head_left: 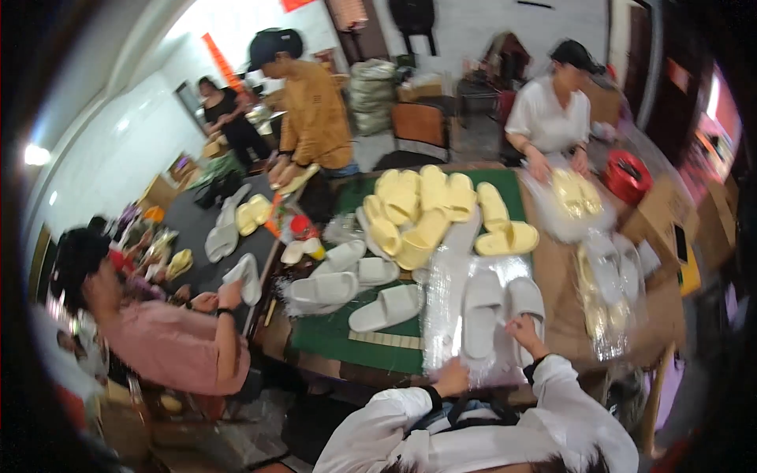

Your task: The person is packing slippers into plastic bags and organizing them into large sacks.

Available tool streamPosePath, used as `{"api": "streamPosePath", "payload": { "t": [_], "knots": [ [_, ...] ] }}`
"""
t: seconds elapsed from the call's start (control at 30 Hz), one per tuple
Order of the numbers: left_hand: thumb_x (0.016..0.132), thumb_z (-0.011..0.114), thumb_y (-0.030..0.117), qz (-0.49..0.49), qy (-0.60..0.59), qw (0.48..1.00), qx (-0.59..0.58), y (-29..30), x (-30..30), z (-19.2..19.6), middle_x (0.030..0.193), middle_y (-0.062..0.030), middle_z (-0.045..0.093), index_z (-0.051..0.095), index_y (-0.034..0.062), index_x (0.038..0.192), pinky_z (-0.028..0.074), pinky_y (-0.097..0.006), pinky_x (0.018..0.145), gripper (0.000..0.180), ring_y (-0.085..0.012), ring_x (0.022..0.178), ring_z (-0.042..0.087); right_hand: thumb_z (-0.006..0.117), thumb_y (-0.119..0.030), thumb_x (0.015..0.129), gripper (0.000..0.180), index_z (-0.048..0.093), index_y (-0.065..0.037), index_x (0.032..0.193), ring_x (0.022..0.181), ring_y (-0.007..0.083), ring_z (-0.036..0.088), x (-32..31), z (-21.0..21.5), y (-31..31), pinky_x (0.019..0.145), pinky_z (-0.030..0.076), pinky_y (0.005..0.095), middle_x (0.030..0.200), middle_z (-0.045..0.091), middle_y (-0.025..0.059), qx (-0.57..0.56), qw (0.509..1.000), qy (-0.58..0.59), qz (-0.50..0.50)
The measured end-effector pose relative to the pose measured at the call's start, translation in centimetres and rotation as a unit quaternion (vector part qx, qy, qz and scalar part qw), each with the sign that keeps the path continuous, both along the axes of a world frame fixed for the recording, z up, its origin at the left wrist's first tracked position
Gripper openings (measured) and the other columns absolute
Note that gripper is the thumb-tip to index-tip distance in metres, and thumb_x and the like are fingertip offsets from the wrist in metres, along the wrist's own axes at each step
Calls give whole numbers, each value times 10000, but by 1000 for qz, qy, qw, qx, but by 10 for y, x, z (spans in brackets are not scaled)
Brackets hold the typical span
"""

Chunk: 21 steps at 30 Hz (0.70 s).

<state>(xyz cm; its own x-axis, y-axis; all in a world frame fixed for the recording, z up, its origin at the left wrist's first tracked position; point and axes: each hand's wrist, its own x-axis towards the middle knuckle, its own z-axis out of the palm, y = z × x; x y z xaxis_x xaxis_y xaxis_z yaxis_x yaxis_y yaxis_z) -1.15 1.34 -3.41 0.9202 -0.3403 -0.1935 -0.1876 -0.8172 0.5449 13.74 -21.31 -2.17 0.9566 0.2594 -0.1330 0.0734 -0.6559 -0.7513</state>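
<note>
Two light grey slippers lie side by side on a clear plastic bag (443,315) in front of me: a left slipper (482,322) and a right slipper (527,298). My right hand (525,334) is at the right slipper, just below its strap, with its fingers apart and no firm grip visible. My left hand (452,378) is low at the bag's near edge, left of the left slipper's heel. Its fingers are small and blurred, so I cannot make out whether they hold the plastic. A single grey slipper (386,308) lies to the left, on the green mat (315,335).
A pile of pale yellow slippers (422,229) covers the table's far middle, with more grey slippers (325,288) to the left. Bagged slippers (607,292) lie at right, near red tape (627,175) and cardboard boxes (666,213). Co-workers handle slippers at left and across the table.
</note>
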Motion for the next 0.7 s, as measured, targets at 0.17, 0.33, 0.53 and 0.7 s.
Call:
{"api": "streamPosePath", "payload": {
  "t": [0.17,0.33,0.53,0.7],
  "knots": [
    [702,531,160,19,41,998,-43,1,-5,12,1132,-291,387,600,46,921,351,-462,887,256,-432,1057,392,647,-346,660,251,680,-201,862,881,318,475,6,-4,42,751,372,381,857,481,177,32,999,-24,21],
    [697,521,136,-77,-11,996,35,2,-6,-18,1358,-281,178,507,107,1163,291,-471,975,467,-460,1164,314,631,-380,662,538,532,-151,1139,1001,374,472,11,-9,74,845,356,456,1059,490,241,-162,978,-127,12],
    [731,499,221,-167,3,976,138,4,-3,10,1418,-172,127,447,227,1253,264,-493,986,525,-446,1171,326,624,-388,646,518,533,-43,1021,914,379,543,27,0,69,787,418,442,920,575,244,-103,994,-16,-36],
    [774,453,198,-140,-61,986,73,4,2,-14,1366,-152,285,520,187,1160,357,-445,926,392,-331,1129,433,564,-172,711,280,548,-16,943,760,206,537,17,9,43,695,426,323,848,574,124,108,993,-52,8]
  ]
}}
